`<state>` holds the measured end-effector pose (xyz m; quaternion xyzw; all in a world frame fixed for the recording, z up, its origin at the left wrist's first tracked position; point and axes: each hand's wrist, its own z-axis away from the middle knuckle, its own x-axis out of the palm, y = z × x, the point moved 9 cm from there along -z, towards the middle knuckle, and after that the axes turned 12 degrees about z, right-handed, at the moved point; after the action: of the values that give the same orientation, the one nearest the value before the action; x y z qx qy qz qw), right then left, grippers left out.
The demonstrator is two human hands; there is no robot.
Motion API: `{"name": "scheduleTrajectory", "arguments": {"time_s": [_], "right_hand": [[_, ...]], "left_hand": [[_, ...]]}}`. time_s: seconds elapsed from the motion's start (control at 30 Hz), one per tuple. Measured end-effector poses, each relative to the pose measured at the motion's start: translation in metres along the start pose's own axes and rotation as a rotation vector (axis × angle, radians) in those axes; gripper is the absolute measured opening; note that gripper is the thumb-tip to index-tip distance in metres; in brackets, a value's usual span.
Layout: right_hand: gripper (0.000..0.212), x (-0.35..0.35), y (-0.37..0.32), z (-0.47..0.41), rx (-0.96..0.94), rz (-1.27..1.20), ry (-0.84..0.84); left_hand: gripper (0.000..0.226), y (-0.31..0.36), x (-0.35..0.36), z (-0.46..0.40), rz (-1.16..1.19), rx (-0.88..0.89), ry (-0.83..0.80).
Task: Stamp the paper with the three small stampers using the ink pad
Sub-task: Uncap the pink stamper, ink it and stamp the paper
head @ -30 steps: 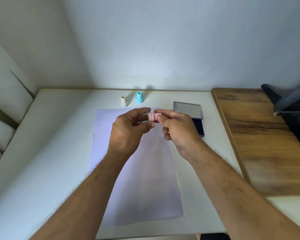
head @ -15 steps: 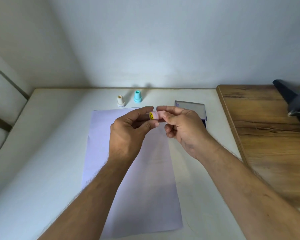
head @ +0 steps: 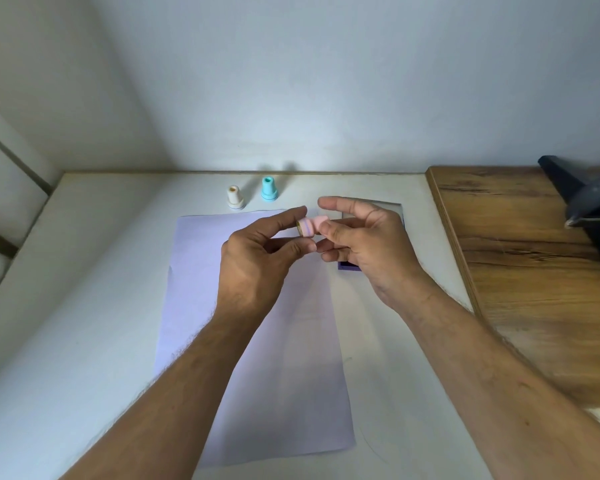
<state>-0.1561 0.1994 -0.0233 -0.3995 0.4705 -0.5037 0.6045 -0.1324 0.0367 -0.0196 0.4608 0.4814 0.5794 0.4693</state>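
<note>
While both hands hover above the paper (head: 257,341), the pink stamper (head: 310,226) sits between them, held on its side in the air, clear of the sheet. Right hand (head: 368,247): thumb and a finger pinch the narrow end of the pink stamper, index finger stretched out straight above it, other fingers loosely curled beneath. Left hand (head: 257,261): index fingertip touches the wide end of the stamper from above, thumb sits just below it, remaining fingers curled into the palm. Can't tell if the left hand actually bears any load or only touches the rim. A yellowish edge shows at the stamper's wide end, facing the left hand; detail too small to read.

White stamper (head: 235,199) and blue stamper (head: 269,189) stand upright side by side on the tabletop (head: 84,306), apart from each other, just beyond the far edge of the paper. Neither is touched.

Ink pad (head: 350,265) lies just right of the paper's upper part, mostly hidden behind the right hand; only a dark blue-purple corner and part of its raised lid (head: 394,208) show.

Paper lies flat, long side running away from the person, both forearms crossing over its near half. No visible stamp marks on the exposed part.

Wooden surface (head: 534,271) adjoins the tabletop on the right, with a dark stand (head: 589,206) at its far edge.
</note>
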Motion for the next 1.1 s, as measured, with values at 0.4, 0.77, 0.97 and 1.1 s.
{"name": "scheduleTrajectory", "arguments": {"time_s": [0.4,0.77,0.97,1.1], "right_hand": [[0.017,-0.002,0.002,0.001,-0.042,-0.05,0.007],[0.015,0.0,0.006,0.004,0.099,-0.462,-0.017],[0.021,0.016,0.002,0.005,0.146,-0.667,-0.139],[0.024,0.018,0.001,0.006,0.145,-0.679,-0.161]], "left_hand": [[0.037,-0.002,0.0,-0.001,0.043,0.016,0.002],[0.032,-0.003,-0.002,-0.005,0.25,-0.011,-0.007],[0.035,0.0,0.001,-0.006,0.268,0.023,-0.036],[0.036,0.001,0.003,-0.004,0.233,0.041,-0.057]]}}
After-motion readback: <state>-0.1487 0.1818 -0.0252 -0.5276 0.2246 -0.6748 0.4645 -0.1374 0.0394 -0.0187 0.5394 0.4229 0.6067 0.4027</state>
